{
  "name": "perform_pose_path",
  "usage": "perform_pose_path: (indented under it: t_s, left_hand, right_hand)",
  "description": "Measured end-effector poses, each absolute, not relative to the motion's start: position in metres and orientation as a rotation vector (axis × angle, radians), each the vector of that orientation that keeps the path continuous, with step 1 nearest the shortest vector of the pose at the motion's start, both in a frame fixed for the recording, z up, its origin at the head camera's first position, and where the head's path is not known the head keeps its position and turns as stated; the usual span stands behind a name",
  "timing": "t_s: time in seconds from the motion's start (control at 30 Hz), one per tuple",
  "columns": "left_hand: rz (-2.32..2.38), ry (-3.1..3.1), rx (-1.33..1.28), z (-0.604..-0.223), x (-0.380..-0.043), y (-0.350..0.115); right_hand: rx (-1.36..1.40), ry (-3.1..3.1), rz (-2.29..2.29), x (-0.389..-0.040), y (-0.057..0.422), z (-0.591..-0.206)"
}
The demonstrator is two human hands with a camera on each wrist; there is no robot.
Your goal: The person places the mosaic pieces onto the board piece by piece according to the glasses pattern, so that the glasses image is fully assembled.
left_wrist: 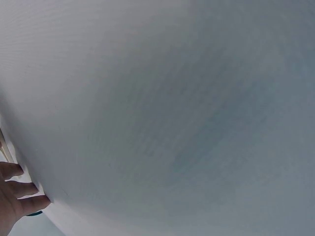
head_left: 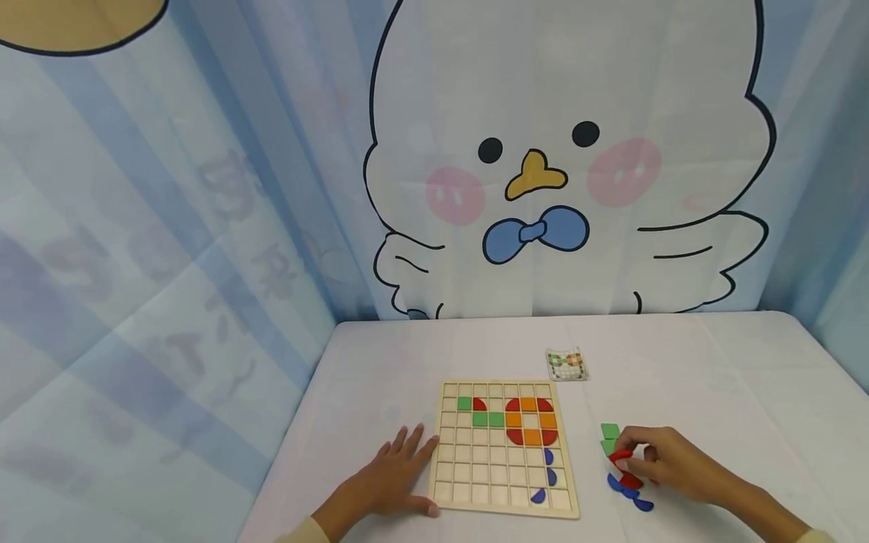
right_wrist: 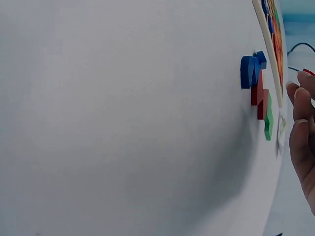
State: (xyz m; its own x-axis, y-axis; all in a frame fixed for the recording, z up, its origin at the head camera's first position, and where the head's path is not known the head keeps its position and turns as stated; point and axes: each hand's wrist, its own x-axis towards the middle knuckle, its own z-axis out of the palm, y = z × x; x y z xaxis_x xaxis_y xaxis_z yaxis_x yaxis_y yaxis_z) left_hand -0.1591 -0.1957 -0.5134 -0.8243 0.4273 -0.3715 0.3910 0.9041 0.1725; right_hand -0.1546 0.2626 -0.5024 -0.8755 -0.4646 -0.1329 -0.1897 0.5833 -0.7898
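Note:
My right hand [head_left: 668, 461] pinches a red quarter-round piece [head_left: 621, 455] between thumb and forefinger, above the loose pieces right of the wooden grid board [head_left: 504, 510]. In the right wrist view, a sliver of the red piece [right_wrist: 309, 72] shows at the fingertips. Fingers spread, my left hand [head_left: 400, 477] rests by the board's left edge; the left wrist view catches only some fingers [left_wrist: 30, 204]. Set in the grid are green squares [head_left: 480, 419], red quarter-rounds [head_left: 514, 437], orange squares [head_left: 531, 437] and blue rounded pieces [head_left: 551, 477].
Loose green squares [head_left: 609, 431], red pieces [head_left: 631, 481] and blue pieces [head_left: 643, 505] lie close together right of the board. Behind the board is a small pattern card [head_left: 566, 365]. A curtain with a cartoon bird [head_left: 543, 279] hangs beyond the white table [head_left: 380, 362].

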Motion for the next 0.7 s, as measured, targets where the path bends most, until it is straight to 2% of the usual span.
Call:
perform_pose_path:
  t_s: [0.37,0.7]
  left_hand:
    - [0.118,2.657,0.598,-0.517,-0.159,-0.196]
    - [0.105,2.665,0.592,-0.517,-0.161,-0.196]
  right_hand:
    - [-0.494,2.492,-1.208,-0.166,0.232,-0.497]
    - [-0.57,2.501,-1.211,-0.183,0.208,-0.494]
